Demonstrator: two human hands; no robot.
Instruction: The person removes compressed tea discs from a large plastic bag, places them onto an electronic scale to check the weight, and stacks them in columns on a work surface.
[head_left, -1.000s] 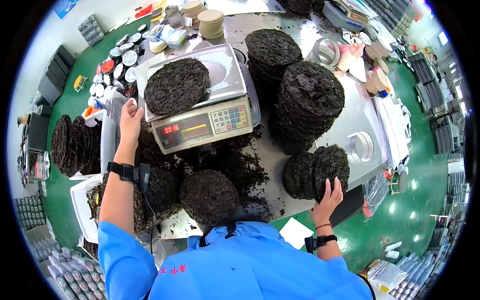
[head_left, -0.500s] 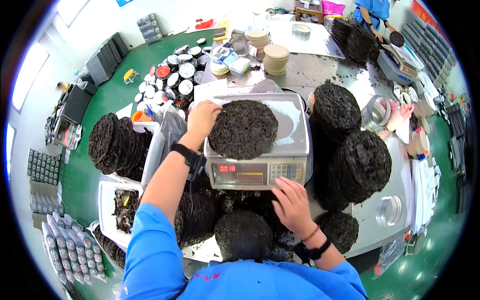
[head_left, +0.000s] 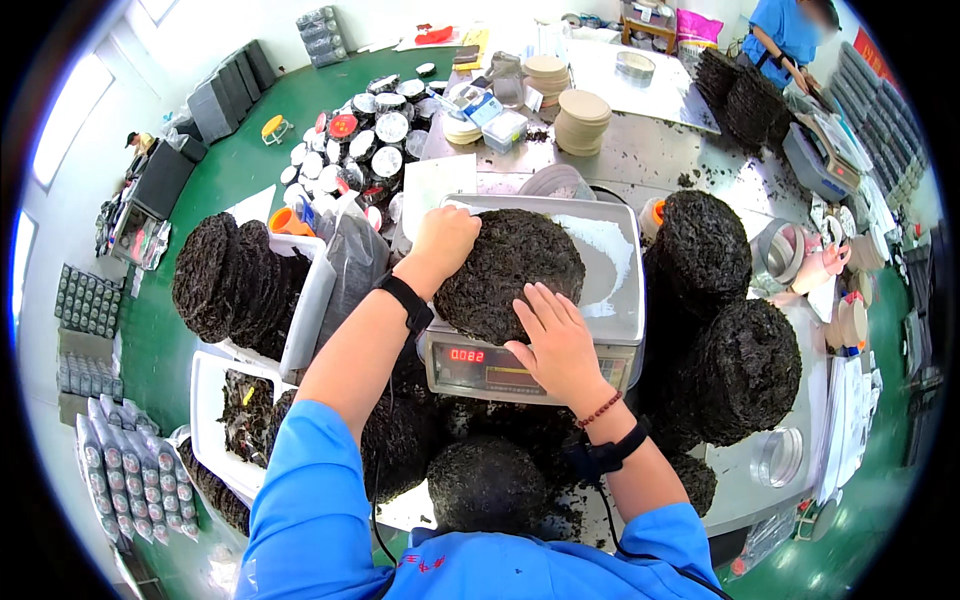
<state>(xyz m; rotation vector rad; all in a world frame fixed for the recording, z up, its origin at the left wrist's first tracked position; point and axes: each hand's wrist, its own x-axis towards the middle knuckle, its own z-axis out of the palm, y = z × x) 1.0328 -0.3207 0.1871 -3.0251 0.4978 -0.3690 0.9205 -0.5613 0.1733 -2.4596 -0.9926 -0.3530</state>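
At the left of the frame, we see dark, round, pressed-leaf cakes (head_left: 235, 285) beside a white plastic bin (head_left: 312, 300). Near the centre, our left hand (head_left: 443, 243) curls at the edge of a dark, rough, leafy disc (head_left: 510, 265); its fingertips are hidden, so we cannot tell whether they grip. The disc lies on a grey-white electronic scale (head_left: 610, 310). Our right hand (head_left: 558, 350) rests flat on the disc's lower edge, thumb apart. Right of centre, tall dark cake stacks (head_left: 745, 370) stand on the grey metal bench (head_left: 650, 150).
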